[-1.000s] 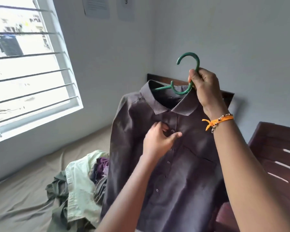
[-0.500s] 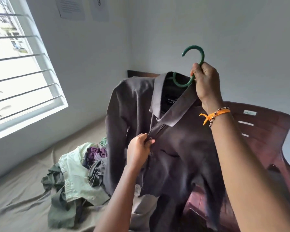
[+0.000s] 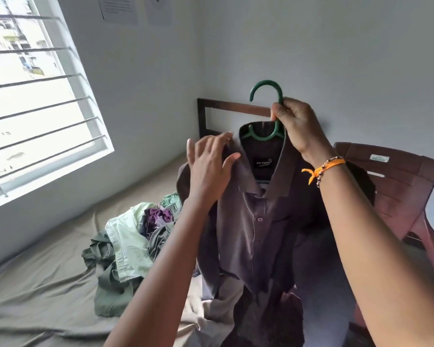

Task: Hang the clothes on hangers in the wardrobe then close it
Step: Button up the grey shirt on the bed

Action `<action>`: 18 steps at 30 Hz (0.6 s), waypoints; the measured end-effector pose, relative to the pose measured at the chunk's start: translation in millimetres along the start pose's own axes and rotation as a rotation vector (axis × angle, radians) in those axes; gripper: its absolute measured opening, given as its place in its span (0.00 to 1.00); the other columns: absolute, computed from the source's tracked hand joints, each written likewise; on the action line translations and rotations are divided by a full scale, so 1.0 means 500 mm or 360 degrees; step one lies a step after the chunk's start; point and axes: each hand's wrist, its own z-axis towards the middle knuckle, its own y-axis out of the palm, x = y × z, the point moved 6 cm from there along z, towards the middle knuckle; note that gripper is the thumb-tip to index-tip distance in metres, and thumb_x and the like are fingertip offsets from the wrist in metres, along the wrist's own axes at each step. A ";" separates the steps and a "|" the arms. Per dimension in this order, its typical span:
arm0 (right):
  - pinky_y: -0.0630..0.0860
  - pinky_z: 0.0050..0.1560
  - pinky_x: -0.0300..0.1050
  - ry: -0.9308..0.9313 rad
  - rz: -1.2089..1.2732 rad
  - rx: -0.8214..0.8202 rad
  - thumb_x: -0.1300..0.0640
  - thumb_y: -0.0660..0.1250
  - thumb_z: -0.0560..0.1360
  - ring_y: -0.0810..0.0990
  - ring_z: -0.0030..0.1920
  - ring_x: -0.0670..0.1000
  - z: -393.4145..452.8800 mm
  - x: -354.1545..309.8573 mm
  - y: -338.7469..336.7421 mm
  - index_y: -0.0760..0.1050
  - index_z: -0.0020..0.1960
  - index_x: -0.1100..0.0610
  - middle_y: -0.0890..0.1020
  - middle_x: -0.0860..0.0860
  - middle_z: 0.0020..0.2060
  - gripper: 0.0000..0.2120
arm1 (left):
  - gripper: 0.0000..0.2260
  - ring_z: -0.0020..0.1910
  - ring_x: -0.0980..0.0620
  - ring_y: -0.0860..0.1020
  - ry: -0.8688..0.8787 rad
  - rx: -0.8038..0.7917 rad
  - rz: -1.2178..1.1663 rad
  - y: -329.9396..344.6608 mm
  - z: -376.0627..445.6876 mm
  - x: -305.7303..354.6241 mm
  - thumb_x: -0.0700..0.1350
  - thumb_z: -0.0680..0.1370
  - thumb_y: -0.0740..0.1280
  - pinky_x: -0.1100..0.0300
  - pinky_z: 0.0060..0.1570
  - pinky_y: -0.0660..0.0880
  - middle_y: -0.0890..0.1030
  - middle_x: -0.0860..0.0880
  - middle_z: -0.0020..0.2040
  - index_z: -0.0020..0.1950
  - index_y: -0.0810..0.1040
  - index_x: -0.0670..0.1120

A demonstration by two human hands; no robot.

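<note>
Head view: right hand (image 3: pixel 298 128) raised in front of the pale wall, fingers curled tight around the neck of a green plastic hanger (image 3: pixel 266 116), just below its round hook. Orange thread bracelet (image 3: pixel 323 169) tied at that wrist. Hanging from the hanger, a dark grey-brown collared button-up shirt (image 3: pixel 256 226), collar spread wide, black neck label showing, top button fastened, front facing the camera, hem trailing down toward the bed. Left hand (image 3: pixel 211 169) laid flat and loose against the shirt's shoulder beside the collar, fingers (image 3: pixel 206 146) spread and nearly straight, thumb touching the collar edge, nothing gripped.

Below and to the left of the shirt, a crumpled heap of clothes (image 3: pixel 128 249) lying on the bed: pale mint green cloth on top, olive green pieces beneath, a purple garment tucked in the middle. Under the heap, a beige, wrinkled bed sheet (image 3: pixel 35 284). Behind the shirt, a dark wooden headboard (image 3: pixel 226 106) against the wall. On the right, a dark brown plastic chair (image 3: pixel 398 186) with a small green-and-white sticker on its backrest, partly behind the right forearm. At upper left, a bright window with horizontal metal bars (image 3: pixel 35 96). Above, two paper sheets (image 3: pixel 118 8) fixed to the wall, print too small to read. Wardrobe out of sight.
</note>
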 end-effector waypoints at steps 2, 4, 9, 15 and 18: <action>0.63 0.38 0.43 0.0013 0.0069 -0.0024 0.53 0.60 0.80 0.68 0.34 0.46 -0.017 -0.009 0.014 0.71 0.35 0.52 0.72 0.49 0.31 0.14 | 0.13 0.54 0.42 0.75 0.0043 -0.0083 -0.0055 0.011 0.011 0.016 0.51 0.79 0.62 0.47 0.64 0.62 0.80 0.45 0.49 0.55 0.73 0.43; 0.64 0.39 0.36 0.0054 0.0134 -0.0065 0.56 0.60 0.80 0.69 0.32 0.39 -0.037 -0.009 0.012 0.72 0.36 0.53 0.73 0.42 0.30 0.14 | 0.10 0.49 0.41 0.75 -0.0017 -0.0106 -0.0184 0.019 0.015 0.019 0.50 0.79 0.62 0.49 0.54 0.66 0.79 0.44 0.45 0.49 0.70 0.42; 0.65 0.33 0.26 0.0208 0.0072 -0.0091 0.61 0.59 0.80 0.72 0.28 0.36 -0.087 -0.004 -0.048 0.75 0.47 0.61 0.76 0.37 0.26 0.08 | 0.09 0.49 0.44 0.74 0.0035 -0.0182 -0.0408 0.046 0.014 0.062 0.50 0.79 0.62 0.51 0.52 0.64 0.77 0.49 0.42 0.46 0.67 0.45; 0.72 0.54 0.48 0.0563 -0.0604 -0.0144 0.53 0.64 0.77 0.78 0.50 0.56 -0.196 0.079 -0.182 0.77 0.48 0.54 0.81 0.56 0.48 0.05 | 0.11 0.48 0.42 0.74 0.0015 -0.0196 -0.0608 0.088 0.025 0.110 0.50 0.79 0.63 0.52 0.49 0.62 0.77 0.46 0.39 0.42 0.64 0.47; 0.66 0.39 0.43 0.0677 -0.0788 0.0130 0.52 0.60 0.80 0.75 0.44 0.59 -0.278 0.078 -0.216 0.76 0.45 0.60 0.80 0.58 0.41 0.13 | 0.12 0.44 0.41 0.74 -0.0019 -0.0256 -0.0747 0.116 0.023 0.153 0.51 0.79 0.63 0.52 0.46 0.64 0.76 0.46 0.38 0.41 0.67 0.45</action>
